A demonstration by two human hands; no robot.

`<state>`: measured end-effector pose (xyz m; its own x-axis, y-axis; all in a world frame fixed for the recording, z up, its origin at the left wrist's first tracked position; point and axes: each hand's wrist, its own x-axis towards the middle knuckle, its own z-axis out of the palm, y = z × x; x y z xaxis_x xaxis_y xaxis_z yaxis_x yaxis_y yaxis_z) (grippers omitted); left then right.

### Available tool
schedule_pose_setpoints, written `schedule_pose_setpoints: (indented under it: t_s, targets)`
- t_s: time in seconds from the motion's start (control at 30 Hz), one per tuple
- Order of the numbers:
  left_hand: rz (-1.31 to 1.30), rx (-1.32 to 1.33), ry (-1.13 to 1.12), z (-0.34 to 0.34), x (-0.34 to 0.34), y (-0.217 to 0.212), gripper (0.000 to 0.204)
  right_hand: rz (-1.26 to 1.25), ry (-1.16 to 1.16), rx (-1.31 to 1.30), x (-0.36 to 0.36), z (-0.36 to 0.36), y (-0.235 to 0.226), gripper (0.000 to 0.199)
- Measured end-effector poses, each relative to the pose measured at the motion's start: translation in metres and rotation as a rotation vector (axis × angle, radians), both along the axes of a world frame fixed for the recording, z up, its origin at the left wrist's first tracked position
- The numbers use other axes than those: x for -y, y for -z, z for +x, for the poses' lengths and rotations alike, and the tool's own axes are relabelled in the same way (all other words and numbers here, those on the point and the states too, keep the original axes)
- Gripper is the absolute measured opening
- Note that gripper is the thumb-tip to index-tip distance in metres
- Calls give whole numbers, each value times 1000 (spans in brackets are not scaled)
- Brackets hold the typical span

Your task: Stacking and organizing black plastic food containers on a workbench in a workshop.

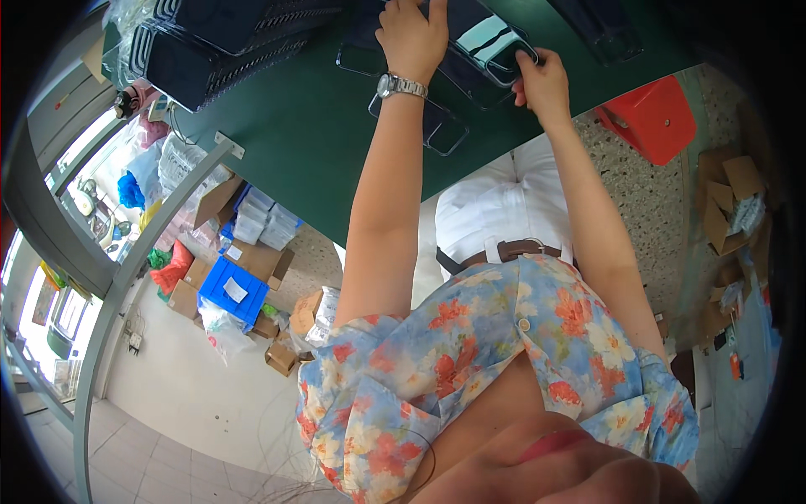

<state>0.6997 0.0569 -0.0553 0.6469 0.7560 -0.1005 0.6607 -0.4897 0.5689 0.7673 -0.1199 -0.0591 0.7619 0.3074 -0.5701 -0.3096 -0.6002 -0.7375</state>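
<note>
My right hand [544, 88] pinches the lower right corner of a phone-case-like piece [489, 39] with a dark rounded rim and a shiny, reflective face. To its left, my left hand [411, 38] reaches over the dark green table [277, 160], a watch on its wrist. Its fingertips run past the upper edge of the picture, so whether it grips anything is hidden. Thin dark rounded frames [445, 134] lie on the table under and beside my left wrist. Another dark flat piece lies beneath the shiny one.
Stacks of dark tray-like pieces [210, 59] stand at the table's left. A grey metal post [159, 235] rises beside it. Boxes and a blue bin [232, 290] sit on the floor to the left. A red stool [651, 122] and open cartons [730, 206] are at right.
</note>
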Motion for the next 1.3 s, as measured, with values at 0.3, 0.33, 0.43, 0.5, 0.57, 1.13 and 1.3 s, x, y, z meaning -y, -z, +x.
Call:
schedule_pose_setpoints:
  t_s: [0.3, 0.33, 0.43, 0.5, 0.57, 1.13, 1.3]
  targets:
    - [-186, 81, -57, -12, 9, -2, 44, 52, -69, -354, 23, -20, 4, 30]
    - [-178, 77, -9, -13, 11, -2, 43, 26, -18, -450, 26, -35, -1, 29]
    - [48, 53, 23, -24, 22, 35, 51, 6, 16, -494, 28, -55, 6, 29]
    - [12, 50, 14, -20, 27, 31, 53, -39, 28, -501, 29, -54, 7, 30]
    - [-37, 17, -6, -17, 28, 27, 55, -143, -132, -334, 26, -42, 5, 32]
    - [-140, 2, -181, -134, 25, 1, 54, 34, 117, -659, 12, -130, 2, 16]
    - [-98, -47, -254, -134, 35, 6, 54, -30, 178, -684, 14, -128, 10, 18]
